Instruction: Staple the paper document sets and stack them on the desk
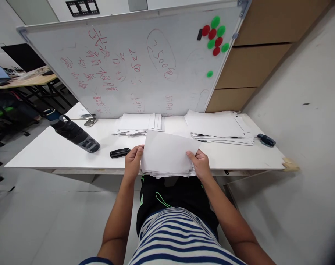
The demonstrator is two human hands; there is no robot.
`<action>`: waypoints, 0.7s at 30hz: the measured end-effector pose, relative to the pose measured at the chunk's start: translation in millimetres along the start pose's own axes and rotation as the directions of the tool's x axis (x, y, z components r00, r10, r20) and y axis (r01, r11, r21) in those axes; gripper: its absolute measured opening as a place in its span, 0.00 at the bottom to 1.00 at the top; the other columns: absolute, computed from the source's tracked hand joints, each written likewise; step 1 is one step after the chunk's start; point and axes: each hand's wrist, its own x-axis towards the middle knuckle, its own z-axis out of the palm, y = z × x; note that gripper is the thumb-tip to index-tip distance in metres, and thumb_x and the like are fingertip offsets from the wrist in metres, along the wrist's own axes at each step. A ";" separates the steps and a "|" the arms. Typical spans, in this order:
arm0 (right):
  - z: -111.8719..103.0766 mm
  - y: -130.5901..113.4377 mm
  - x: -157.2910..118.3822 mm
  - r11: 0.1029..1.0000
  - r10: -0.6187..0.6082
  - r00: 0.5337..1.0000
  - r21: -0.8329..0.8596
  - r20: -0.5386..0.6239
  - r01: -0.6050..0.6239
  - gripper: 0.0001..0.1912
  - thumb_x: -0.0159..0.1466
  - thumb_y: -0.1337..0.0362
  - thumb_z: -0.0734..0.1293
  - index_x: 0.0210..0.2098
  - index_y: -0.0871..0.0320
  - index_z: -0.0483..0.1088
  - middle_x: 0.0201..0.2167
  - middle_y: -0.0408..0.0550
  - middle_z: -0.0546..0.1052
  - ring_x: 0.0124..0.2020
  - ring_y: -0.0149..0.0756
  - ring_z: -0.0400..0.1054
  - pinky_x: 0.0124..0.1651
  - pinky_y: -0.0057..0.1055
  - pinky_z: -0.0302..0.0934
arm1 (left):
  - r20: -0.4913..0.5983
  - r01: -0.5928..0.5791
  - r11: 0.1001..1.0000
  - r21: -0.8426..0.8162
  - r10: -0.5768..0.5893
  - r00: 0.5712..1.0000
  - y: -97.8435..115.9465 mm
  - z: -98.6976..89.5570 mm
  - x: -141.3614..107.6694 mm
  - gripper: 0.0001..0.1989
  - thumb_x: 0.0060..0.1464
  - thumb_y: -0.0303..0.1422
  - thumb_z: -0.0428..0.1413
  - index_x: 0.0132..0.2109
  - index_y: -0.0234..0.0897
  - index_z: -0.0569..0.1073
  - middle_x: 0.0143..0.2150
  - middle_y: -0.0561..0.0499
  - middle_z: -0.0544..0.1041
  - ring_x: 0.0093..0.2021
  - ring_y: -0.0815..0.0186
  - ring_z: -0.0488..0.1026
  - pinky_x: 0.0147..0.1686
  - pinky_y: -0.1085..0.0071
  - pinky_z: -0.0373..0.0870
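Note:
A stack of white paper [168,152] is at the front edge of the desk, its top sheet blank and its lower sheets fanned unevenly toward me. My left hand [133,160] is closed at the stack's left edge, thumb along the side. At the right edge, my right hand [200,163] pinches the paper with the thumb on top and the fingers underneath. Just left of my left hand lies a black stapler [120,152]. Behind the held paper sit two more piles, a smaller left paper pile [136,122] and a larger right paper pile [215,124].
On the white desk [54,151], a dark water bottle [76,136] lies at the left, near a computer mouse [90,122]. A dark blue object [266,140] is at the right end. A whiteboard [181,51] with red writing and round magnets stands behind, beside cardboard boxes [252,66].

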 end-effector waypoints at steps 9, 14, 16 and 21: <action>-6.5 -8.5 -2.5 0.984 0.025 1.000 -0.176 0.016 -0.022 0.23 0.55 0.48 0.74 0.39 0.60 0.77 0.34 0.51 0.82 0.35 0.42 0.75 0.36 0.35 0.68 | 0.039 0.140 0.981 -0.134 -0.136 0.990 -1.8 -5.7 2.0 0.28 0.48 0.41 0.66 0.56 0.39 0.73 0.23 0.57 0.74 0.25 0.71 0.70 0.31 0.73 0.71; -4.9 -18.2 -6.3 0.958 -0.013 1.000 -0.285 0.004 0.014 0.22 0.56 0.47 0.73 0.39 0.59 0.76 0.32 0.49 0.81 0.33 0.40 0.73 0.33 0.32 0.66 | 0.174 0.152 0.980 -0.127 -0.129 0.976 -5.5 -4.6 -1.5 0.27 0.50 0.56 0.59 0.43 0.36 0.78 0.30 0.49 0.78 0.34 0.63 0.76 0.32 0.71 0.73; -1.7 -24.6 -7.0 0.940 -0.078 0.997 -0.334 -0.006 0.071 0.21 0.57 0.47 0.72 0.38 0.59 0.75 0.31 0.47 0.80 0.33 0.40 0.73 0.34 0.32 0.66 | 0.260 0.156 0.981 -0.113 -0.123 0.958 -0.7 -0.8 -2.8 0.29 0.47 0.55 0.62 0.46 0.35 0.77 0.36 0.47 0.80 0.39 0.60 0.77 0.37 0.68 0.74; 4.4 -29.4 -0.2 0.920 -0.225 0.974 -0.320 0.039 0.225 0.18 0.58 0.50 0.72 0.40 0.56 0.73 0.35 0.47 0.79 0.38 0.39 0.73 0.43 0.35 0.67 | 0.308 0.138 0.990 -0.011 -0.128 0.943 6.6 9.6 -2.4 0.23 0.46 0.44 0.66 0.46 0.34 0.78 0.43 0.45 0.81 0.44 0.58 0.77 0.44 0.63 0.74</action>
